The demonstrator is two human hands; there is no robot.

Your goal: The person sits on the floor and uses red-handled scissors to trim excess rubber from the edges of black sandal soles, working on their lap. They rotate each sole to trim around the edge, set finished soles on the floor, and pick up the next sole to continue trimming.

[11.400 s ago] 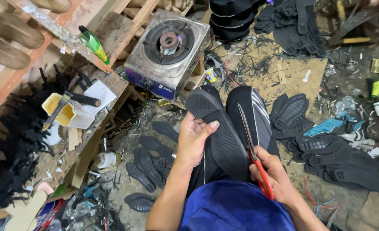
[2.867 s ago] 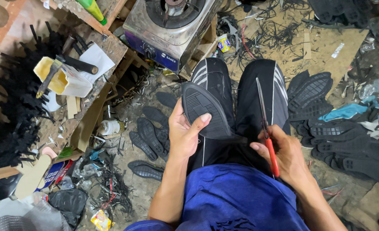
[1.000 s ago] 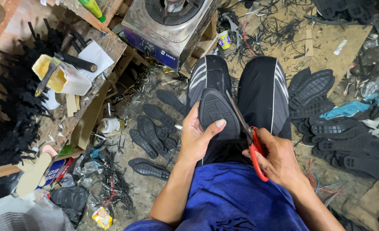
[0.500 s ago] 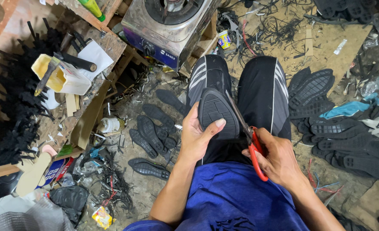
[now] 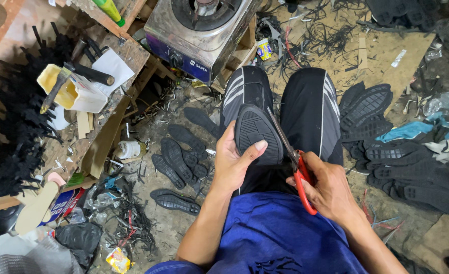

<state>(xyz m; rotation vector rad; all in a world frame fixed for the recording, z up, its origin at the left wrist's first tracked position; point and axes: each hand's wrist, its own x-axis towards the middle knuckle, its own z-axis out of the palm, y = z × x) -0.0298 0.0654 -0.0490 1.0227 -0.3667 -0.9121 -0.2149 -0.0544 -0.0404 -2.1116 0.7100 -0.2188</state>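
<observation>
Black rubber shoe sole sits over our lap, tread side up. In the head view, our left hand grips its near left edge, thumb pressed flat across the tread. Our right hand closes its fingers through the red handles of the scissors, blades running along the sole's right edge. Loose soles lie on the floor at left; a metal stove stands far.

Only 1 view is given, from a camera worn on the person's head. It looks steeply down over the blue shirt and dark striped trousers to the littered workshop floor. The hands sit close, just below frame centre. A steel gas stove marks the far top edge, a cluttered wooden surface the left.
</observation>
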